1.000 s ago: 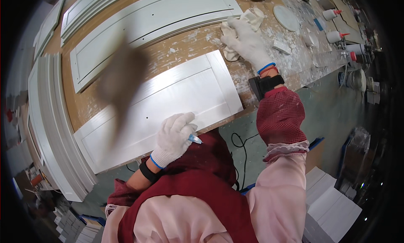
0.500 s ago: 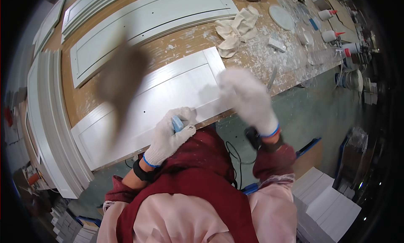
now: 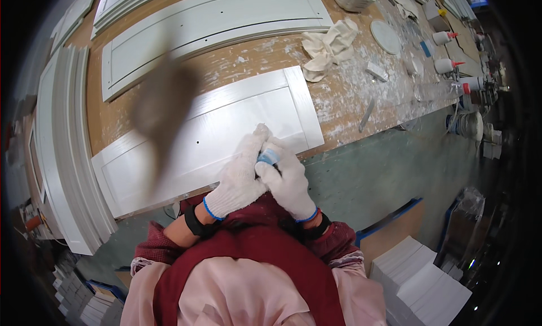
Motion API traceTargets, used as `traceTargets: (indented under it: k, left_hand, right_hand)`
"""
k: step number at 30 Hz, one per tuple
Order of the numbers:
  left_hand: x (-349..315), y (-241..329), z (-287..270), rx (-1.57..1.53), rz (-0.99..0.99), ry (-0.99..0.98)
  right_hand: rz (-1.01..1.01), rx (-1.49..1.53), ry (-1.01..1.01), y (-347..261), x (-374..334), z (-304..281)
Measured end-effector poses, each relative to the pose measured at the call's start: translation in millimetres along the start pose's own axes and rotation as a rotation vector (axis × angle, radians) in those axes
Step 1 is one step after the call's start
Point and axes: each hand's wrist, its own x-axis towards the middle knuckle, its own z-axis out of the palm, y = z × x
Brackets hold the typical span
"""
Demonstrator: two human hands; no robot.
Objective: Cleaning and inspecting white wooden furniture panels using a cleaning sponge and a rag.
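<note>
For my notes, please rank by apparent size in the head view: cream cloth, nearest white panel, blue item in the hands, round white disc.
1. Nearest white panel
2. Cream cloth
3. Round white disc
4. Blue item, visible part only

Brown worktable (image 3: 339, 108), white-flecked; grey-green floor (image 3: 367, 171) below; room dark toward far right.

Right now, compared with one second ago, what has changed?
The right hand came off the cream cloth and came toward the body and leftward, meeting the left hand at the small blue object. The cloth and the nearest white panel stayed on the workbench.
</note>
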Motion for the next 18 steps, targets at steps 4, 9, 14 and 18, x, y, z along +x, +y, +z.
traceTargets:
  k: [4, 9, 14, 18]
  left_hand:
    - [-1, 8, -11, -0.053, -0.145, -0.067]
    - [-6, -8, -27, 0.532, 0.174, 0.050]
    - [-21, -11, -38, 0.594, 0.101, -0.033]
    - [-27, -24, -40, 0.610, 0.137, 0.058]
  right_hand:
    - [0.235, 0.395, 0.010, -9, 17, -20]
    - [0.069, 0.301, 0.109, 27, 66, -48]
    - [0.098, 0.127, 0.116, 55, 138, -88]
    - [0.083, 0.160, 0.123, 59, 184, -107]
